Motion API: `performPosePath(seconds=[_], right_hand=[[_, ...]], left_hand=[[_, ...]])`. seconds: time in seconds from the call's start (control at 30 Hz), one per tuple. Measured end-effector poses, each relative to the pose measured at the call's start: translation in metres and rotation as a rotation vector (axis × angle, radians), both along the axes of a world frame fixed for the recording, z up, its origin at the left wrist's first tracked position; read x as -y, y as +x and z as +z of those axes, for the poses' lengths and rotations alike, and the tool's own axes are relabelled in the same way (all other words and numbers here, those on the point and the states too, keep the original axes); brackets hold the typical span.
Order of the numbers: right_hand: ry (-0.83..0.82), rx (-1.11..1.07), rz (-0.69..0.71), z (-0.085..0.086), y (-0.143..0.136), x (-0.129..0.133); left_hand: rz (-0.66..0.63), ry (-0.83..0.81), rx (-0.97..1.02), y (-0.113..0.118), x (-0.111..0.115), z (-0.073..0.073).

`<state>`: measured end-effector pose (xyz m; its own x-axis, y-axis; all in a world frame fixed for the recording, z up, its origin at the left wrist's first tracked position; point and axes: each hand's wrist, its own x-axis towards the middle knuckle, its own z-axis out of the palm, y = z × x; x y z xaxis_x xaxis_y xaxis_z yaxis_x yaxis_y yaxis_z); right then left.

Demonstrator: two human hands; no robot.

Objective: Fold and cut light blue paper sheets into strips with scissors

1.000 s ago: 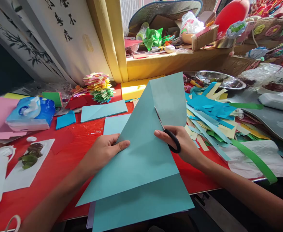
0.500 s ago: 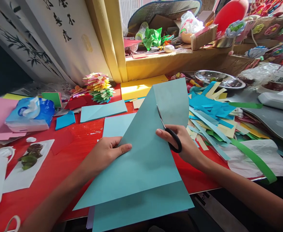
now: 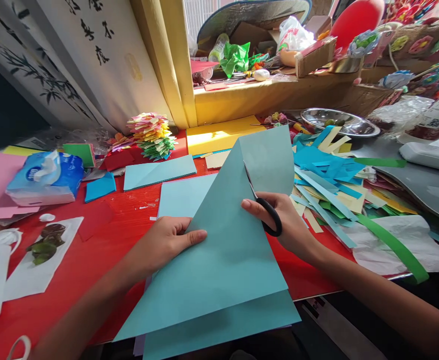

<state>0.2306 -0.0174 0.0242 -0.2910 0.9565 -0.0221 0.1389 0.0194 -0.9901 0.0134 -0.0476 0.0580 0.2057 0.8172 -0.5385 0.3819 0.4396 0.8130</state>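
Note:
A large light-blue sheet of paper (image 3: pixel 219 275) is held up over the front of the red table. My left hand (image 3: pixel 172 242) pinches its left edge, thumb on top and the fingers hidden behind. In my right hand (image 3: pixel 279 215) are scissors (image 3: pixel 270 216) with black handles, their blades set in a cut near the top of the sheet. Past the cut, the upper right part of the paper bends away. Another light-blue sheet (image 3: pixel 223 330) hangs below the first one. Flat on the table behind lies more light-blue paper (image 3: pixel 182 197).
At right lies a heap of cut paper strips (image 3: pixel 332 170) beside a metal bowl (image 3: pixel 339 122). A stack of folded colored paper (image 3: pixel 152 135), a light-blue stack (image 3: pixel 159 172) and a tissue pack (image 3: pixel 45 177) stand to the left. White paper (image 3: pixel 45 255) holds dark peelings.
The sheet's lower edge has dropped slightly and its top has tipped a little lower. My left hand has shifted slightly right and down with it. The scissors have hardly moved.

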Motion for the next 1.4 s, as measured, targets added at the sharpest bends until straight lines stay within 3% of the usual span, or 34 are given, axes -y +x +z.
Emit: performPosePath(seconds=[0.17, 0.73, 1.23, 1.4], right_hand=[[0.017, -0.005, 0.006, 0.0, 0.0, 0.001], [0.002, -0.051, 0.026, -0.001, 0.001, -0.002], [0.075, 0.015, 0.009, 0.001, 0.001, -0.003], [0.063, 0.07, 0.014, 0.003, 0.002, -0.003]], left_hand=[[0.013, -0.041, 0.01, 0.001, 0.001, 0.001], [-0.14, -0.116, 0.061, -0.004, -0.002, -0.014], [-0.25, -0.087, 0.038, -0.002, 0.0, -0.019], [-0.292, -0.033, -0.05, 0.001, 0.001, -0.022]])
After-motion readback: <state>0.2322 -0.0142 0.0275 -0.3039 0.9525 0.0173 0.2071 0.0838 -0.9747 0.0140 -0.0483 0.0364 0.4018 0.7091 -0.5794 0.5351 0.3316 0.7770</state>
